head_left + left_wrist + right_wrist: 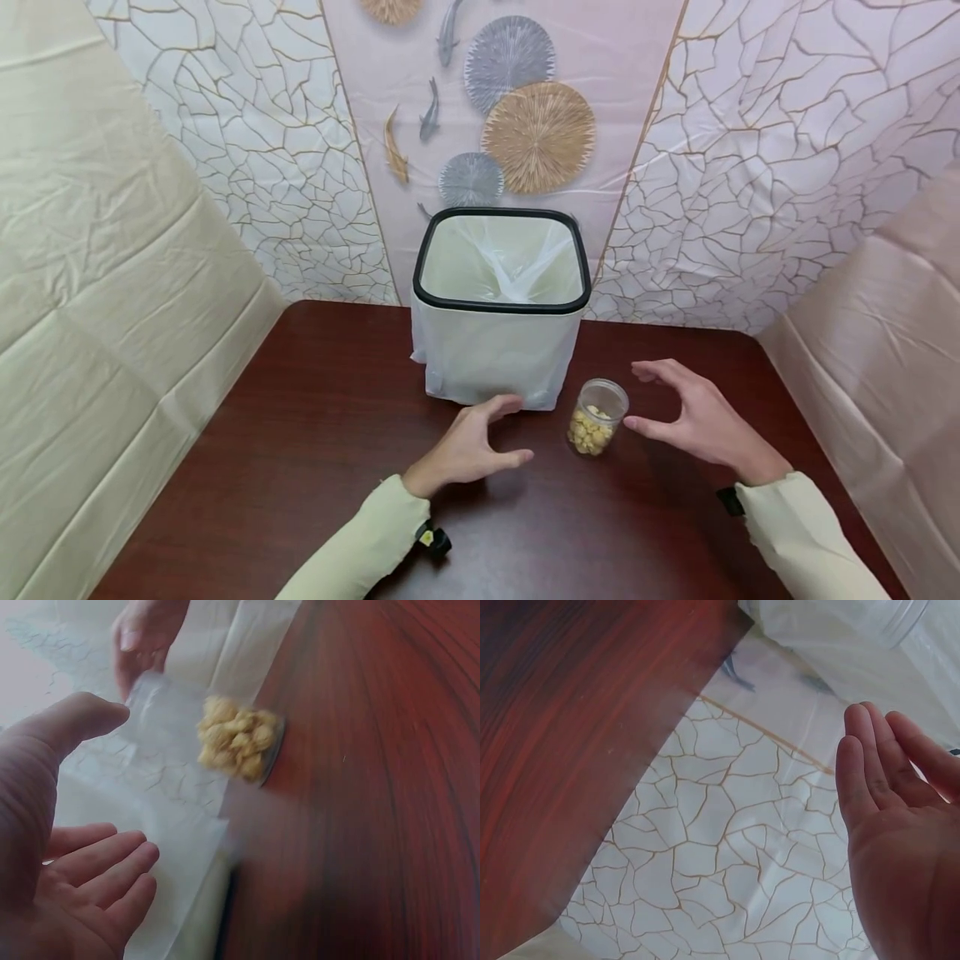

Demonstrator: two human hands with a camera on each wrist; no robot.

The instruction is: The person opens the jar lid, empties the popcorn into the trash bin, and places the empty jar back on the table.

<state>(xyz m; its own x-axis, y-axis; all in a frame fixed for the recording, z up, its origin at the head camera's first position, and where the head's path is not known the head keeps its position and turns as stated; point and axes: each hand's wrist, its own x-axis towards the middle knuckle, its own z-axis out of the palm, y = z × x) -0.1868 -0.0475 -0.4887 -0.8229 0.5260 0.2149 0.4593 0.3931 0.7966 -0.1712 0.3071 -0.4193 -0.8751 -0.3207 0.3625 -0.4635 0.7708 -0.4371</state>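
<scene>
We counted two hands, left hand (467,446) and right hand (699,415), each with thumb and fingers spread apart. One clear jar (598,417) stood between them, just beside the right thumb, holding yellow pieces (588,434) too crowded for us to count. Beyond the left hand we saw one lined bin (498,346); beneath both, one table (315,425).

A booth-like setting: patterned backdrop (536,137), pale side drapes (97,292), dark wood-grained table (315,400)
</scene>
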